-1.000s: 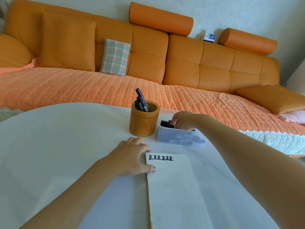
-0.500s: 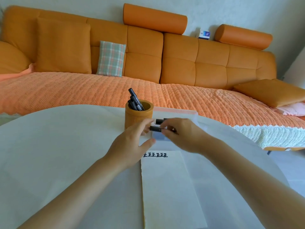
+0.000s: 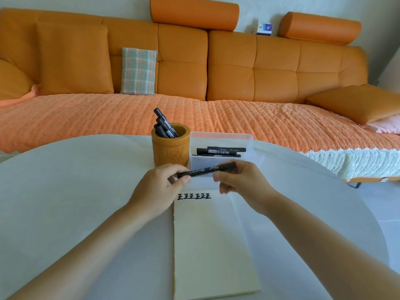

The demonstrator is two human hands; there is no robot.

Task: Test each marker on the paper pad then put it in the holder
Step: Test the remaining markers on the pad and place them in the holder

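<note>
**Q:** Which step is shown?

**A:** Uncapping, by appearance. The slim black marker (image 3: 205,170) lies crosswise between the two hands, above the far end of the cream rectangular paper pad (image 3: 212,245). The left hand (image 3: 158,189) pinches its left end between thumb and fingers. The right hand (image 3: 242,185) has its curled fingers closed round the right end. Which end bears the cap cannot be told.

**Q:** What does the next move call for?

**A:** Probably a straight pull apart. Then the tip goes down to the pad below the hands, beside the row of black test marks (image 3: 194,196).

**Q:** Where does the marker go afterwards?

**A:** Into the orange-brown cylindrical wooden holder (image 3: 171,152), which stands just beyond the left hand.

**Q:** Counts?

**A:** One marker is in the hands. Three black markers (image 3: 165,125) stand tilted in the holder. At least three more black markers (image 3: 218,151) lie in the translucent plastic box (image 3: 249,141) just beyond the right hand, and any beneath them are hidden. There is one pad, one holder and one box. The test marks are too small to count with confidence.
</note>
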